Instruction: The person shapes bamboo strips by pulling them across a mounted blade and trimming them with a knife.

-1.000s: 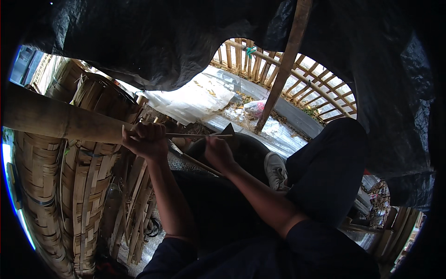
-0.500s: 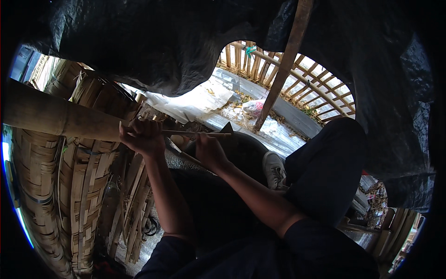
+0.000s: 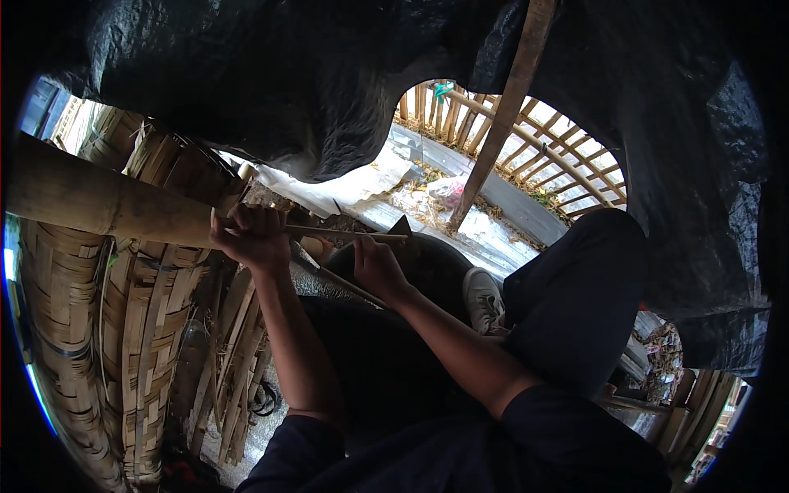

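Note:
Both of my hands are closed on a thin, pale wooden stick [image 3: 333, 234] that lies roughly level in front of me. My left hand [image 3: 253, 236] is wrapped in a fist round its left part, right by the end of a thick bamboo pole [image 3: 115, 201]. Farther right, my right hand [image 3: 380, 269] pinches the stick close to its right end; the fingertips are partly hidden. Just beyond that end stands a dark, pointed triangular piece [image 3: 401, 226]. Below the stick, a second rod [image 3: 349, 287] slants down behind my right wrist.
Woven bamboo panels [image 3: 74, 329] and loose split strips [image 3: 234, 370] stand at the left. Dark plastic sheeting [image 3: 246, 74] hangs overhead. A wooden post [image 3: 505, 107] leans ahead, before a slatted bamboo fence [image 3: 559, 152]. My shoe [image 3: 483, 297] is beside a dark rounded container [image 3: 440, 267].
My right hand has shifted slightly to the right along the stick. My left hand stays by the pole's end.

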Motion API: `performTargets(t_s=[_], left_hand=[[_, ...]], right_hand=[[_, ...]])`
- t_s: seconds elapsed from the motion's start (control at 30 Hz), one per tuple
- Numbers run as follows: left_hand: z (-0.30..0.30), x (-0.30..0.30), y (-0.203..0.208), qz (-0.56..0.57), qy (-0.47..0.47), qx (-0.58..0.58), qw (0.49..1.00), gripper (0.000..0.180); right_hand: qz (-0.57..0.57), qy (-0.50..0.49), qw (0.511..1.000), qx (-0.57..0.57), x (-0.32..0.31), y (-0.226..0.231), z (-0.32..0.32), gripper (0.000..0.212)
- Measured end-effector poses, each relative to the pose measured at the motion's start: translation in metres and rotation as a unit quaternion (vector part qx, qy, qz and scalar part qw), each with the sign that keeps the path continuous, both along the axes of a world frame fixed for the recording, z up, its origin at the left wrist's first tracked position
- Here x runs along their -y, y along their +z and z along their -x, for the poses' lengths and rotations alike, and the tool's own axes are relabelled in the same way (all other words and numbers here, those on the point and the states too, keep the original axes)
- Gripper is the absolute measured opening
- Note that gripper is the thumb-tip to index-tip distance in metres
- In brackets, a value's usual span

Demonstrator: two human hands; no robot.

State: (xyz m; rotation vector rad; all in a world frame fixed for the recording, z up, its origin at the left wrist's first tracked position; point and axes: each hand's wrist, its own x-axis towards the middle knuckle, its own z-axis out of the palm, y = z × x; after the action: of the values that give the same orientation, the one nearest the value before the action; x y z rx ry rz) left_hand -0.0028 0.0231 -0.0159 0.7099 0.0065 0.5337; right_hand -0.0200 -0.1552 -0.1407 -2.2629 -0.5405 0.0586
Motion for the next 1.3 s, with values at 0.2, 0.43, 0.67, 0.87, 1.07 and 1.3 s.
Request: performTargets(t_s=[0.2,0.43,0.67,0.87,1.07,1.3], left_hand=[[-0.008,0.008,0.002,0.022,-0.010,0.000,1.000,0.052],[-0.004,0.011,0.010,0.013,-0.002,-0.012,1.000,0.052],[-0.014,0.010,0.002,0.054,0.021,-0.035,0.998,0.054],[-0.004,0.004,0.003,0.013,0.001,-0.013,1.000,0.051],[-0.008,0.011,0.008,0.024,0.039,-0.039,0.998,0.051],[-0.008,0.016,0.009,0.009,-0.019,-0.002,1.000,0.051]], right_hand=[[0.091,-0.126,0.971,-0.180,0.094,-0.109,0.000,0.033],[-0.102,-0.090,0.988,-0.076,0.001,-0.022,-0.002,0.031],[0.000,-0.111,0.977,-0.180,0.080,-0.106,-0.026,0.029],[-0.066,-0.018,0.990,-0.123,-0.005,0.019,-0.016,0.030],[0.073,-0.053,0.994,-0.058,0.047,-0.067,-0.019,0.030],[-0.006,-0.031,0.997,-0.064,0.001,0.002,-0.009,0.032]])
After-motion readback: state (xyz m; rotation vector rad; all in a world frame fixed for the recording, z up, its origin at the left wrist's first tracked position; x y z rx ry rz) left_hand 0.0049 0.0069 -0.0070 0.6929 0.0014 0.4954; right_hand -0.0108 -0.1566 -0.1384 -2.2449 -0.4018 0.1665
